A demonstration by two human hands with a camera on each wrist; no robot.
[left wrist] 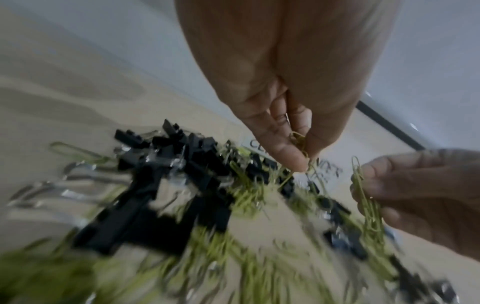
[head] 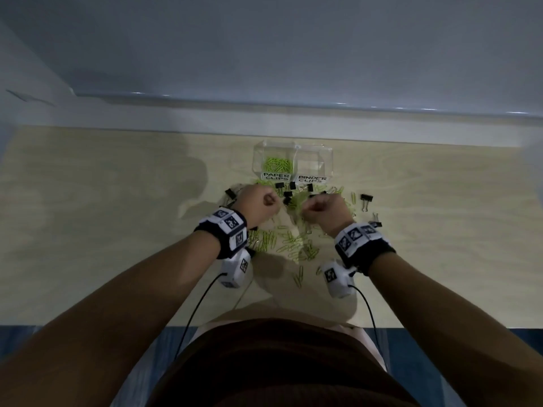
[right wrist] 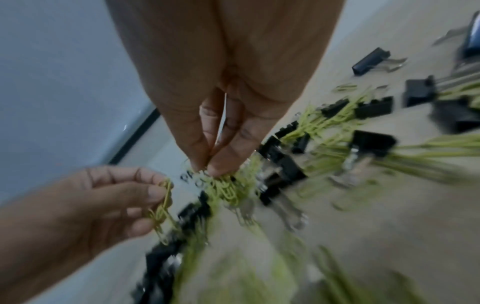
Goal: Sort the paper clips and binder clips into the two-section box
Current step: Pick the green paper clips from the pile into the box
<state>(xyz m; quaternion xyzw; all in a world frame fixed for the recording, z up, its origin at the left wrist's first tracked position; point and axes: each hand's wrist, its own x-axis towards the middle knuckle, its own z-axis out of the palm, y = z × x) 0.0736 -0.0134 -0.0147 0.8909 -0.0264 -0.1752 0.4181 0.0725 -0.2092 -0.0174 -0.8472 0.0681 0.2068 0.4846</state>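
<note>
A clear two-section box (head: pixel 293 154) stands at the table's far side. Its left section, labelled PAPER CLIPS, holds green paper clips (head: pixel 277 164); its right section (head: pixel 313 164), labelled BINDER CLIPS, looks empty. Loose green paper clips (head: pixel 293 242) and black binder clips (head: pixel 288 196) lie mixed in front of it. My left hand (head: pixel 269 199) pinches a few green paper clips (left wrist: pixel 301 144) just above the pile. My right hand (head: pixel 308 208) pinches a bunch of green paper clips (left wrist: pixel 366 201) beside it. In the right wrist view, my right hand (right wrist: pixel 207 170) is fingertips down over the pile.
More binder clips (head: pixel 366 198) lie apart to the right of the pile, and one (head: pixel 230 193) to the left. A white wall and ledge (head: pixel 264 113) run close behind the box. The table's near edge (head: pixel 117 325) is by my body.
</note>
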